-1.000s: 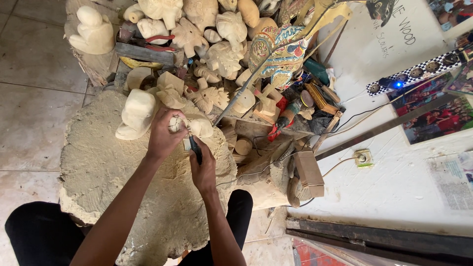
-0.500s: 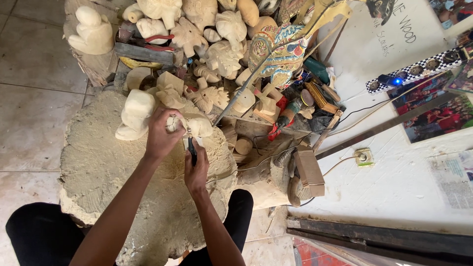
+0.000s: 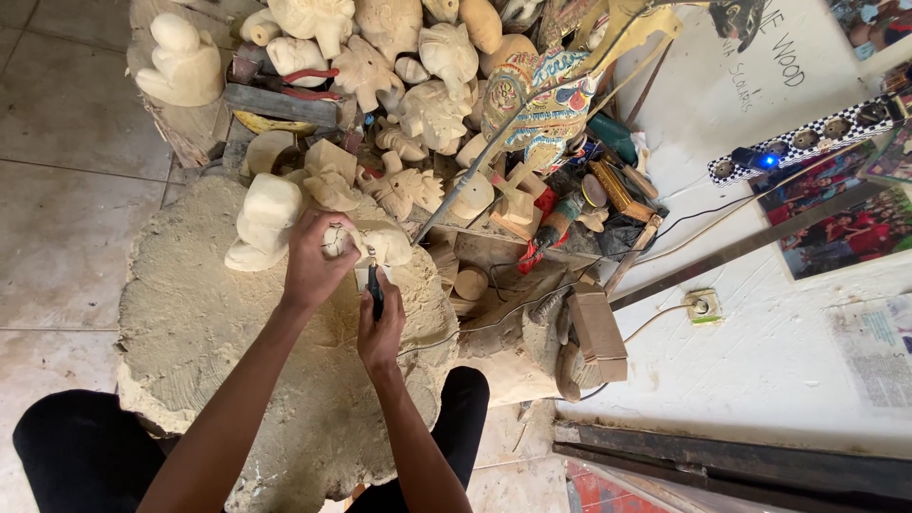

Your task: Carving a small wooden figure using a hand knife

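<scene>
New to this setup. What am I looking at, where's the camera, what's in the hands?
There is no machine here: a person works with two bare hands, filmed by one camera worn on the head, looking straight down. The dark shapes at the bottom are the person's legs. The left hand grips a small pale wooden carving. The right hand holds a dark-handled tool with its tip at the carving. Both rest over a big rough block covered in pale sawdust. Past it lies a pile of unpainted carved figures, one painted figure, and assorted tools by a white wall.
</scene>
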